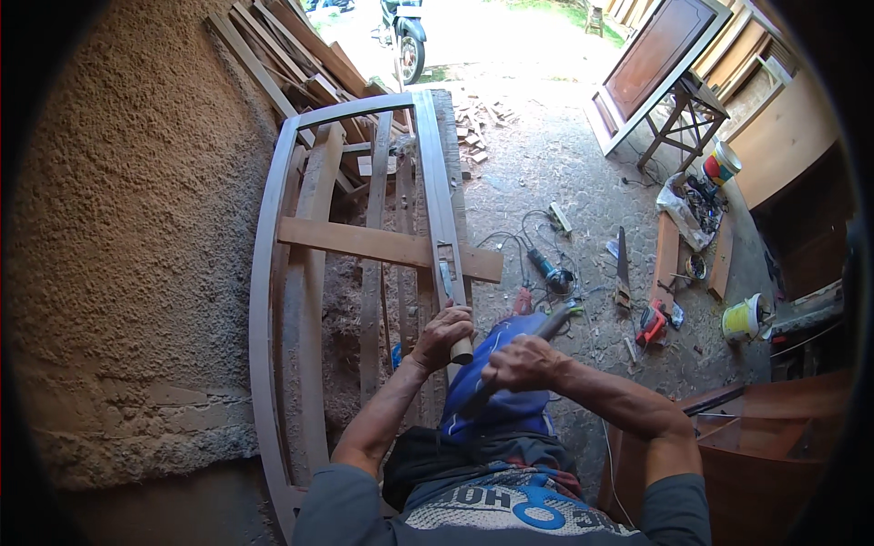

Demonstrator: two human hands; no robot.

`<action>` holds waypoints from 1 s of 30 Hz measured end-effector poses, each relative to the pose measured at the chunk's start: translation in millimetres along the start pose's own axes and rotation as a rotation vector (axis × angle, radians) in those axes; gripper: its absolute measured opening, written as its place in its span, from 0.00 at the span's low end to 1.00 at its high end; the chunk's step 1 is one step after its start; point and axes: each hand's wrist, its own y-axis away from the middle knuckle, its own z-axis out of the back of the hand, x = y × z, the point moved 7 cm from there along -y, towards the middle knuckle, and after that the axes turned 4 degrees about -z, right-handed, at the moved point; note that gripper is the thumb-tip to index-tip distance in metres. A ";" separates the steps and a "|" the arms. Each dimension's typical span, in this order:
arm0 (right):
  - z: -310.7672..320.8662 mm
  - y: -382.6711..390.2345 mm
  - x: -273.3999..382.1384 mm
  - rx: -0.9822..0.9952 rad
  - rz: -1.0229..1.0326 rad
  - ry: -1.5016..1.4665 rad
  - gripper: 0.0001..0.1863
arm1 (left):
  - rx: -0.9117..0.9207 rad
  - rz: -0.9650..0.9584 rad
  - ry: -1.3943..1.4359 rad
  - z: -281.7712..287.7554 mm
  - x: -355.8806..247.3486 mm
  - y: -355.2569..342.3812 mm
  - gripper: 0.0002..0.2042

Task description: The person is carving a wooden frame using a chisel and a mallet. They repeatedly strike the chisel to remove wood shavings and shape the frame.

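My left hand (444, 333) is closed round a chisel (462, 351). Its round wooden handle end shows below my fist, and its metal blade rests in a narrow slot cut in the right-hand rail of a pale wooden frame (439, 196). To the right and nearer my body, my right hand (526, 362) grips a grey bar-shaped tool (553, 321), blurred by motion and slanting out both sides of the fist. A brown board (364, 241) crosses beneath that rail near the slot, its right end jutting past it.
A rough wall (146, 246) runs along the left, with stacked timber (296, 50) at its far end. On the floor to the right lie an angle grinder (550, 271), a handsaw (623, 268) and a red power tool (652, 323). A panelled door (657, 59) leans farther back.
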 end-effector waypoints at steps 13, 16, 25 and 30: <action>-37.6 15.0 -26.8 0.128 -0.196 0.227 0.04 | 0.067 -0.080 -0.041 -2.2 5.4 7.2 0.06; -8.8 4.4 17.9 0.033 0.012 0.123 0.04 | 0.083 -0.062 -0.048 -2.6 8.7 11.9 0.07; -30.0 4.9 2.6 0.024 -0.065 0.188 0.04 | 0.096 -0.045 -0.061 -1.2 3.0 13.6 0.04; -47.4 -1.2 -18.1 0.153 -0.253 0.146 0.04 | 0.121 -0.091 -0.099 -5.2 12.6 14.8 0.03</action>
